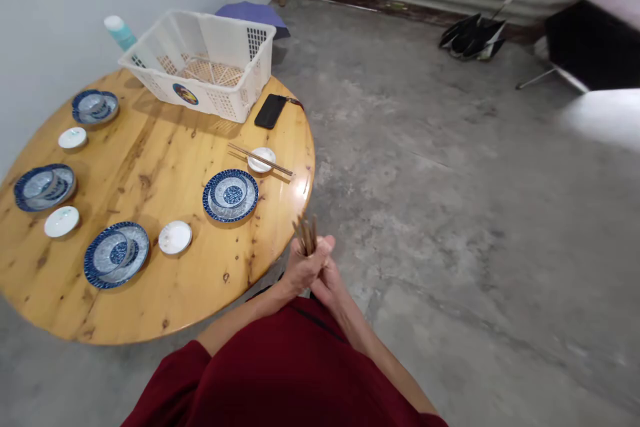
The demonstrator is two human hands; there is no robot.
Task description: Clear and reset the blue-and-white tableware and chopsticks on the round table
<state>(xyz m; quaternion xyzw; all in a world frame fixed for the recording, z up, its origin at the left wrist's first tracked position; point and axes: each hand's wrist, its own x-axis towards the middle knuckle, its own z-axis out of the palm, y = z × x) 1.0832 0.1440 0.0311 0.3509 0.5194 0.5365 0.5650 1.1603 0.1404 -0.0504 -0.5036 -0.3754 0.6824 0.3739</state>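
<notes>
A bundle of brown chopsticks (307, 232) stands up out of my two hands, which are pressed together in front of my body just off the table's edge. My left hand (301, 267) wraps around the bundle, and my right hand (327, 273) closes against it from the other side; their lower fingers are partly hidden. On the nearest stretch of table, a pair of chopsticks (277, 167) lies across a small white dish (261, 153). Beside that dish, a blue-patterned plate (230, 215) carries a matching bowl (231, 192).
The round wooden table (200, 287) holds several more plate-and-bowl settings, such as one plate (103, 273) near a white saucer (175, 237). At the back stand a white plastic basket (215, 100), a black phone (271, 111) and a teal bottle (123, 35). Umbrellas (595, 47) rest on the concrete floor.
</notes>
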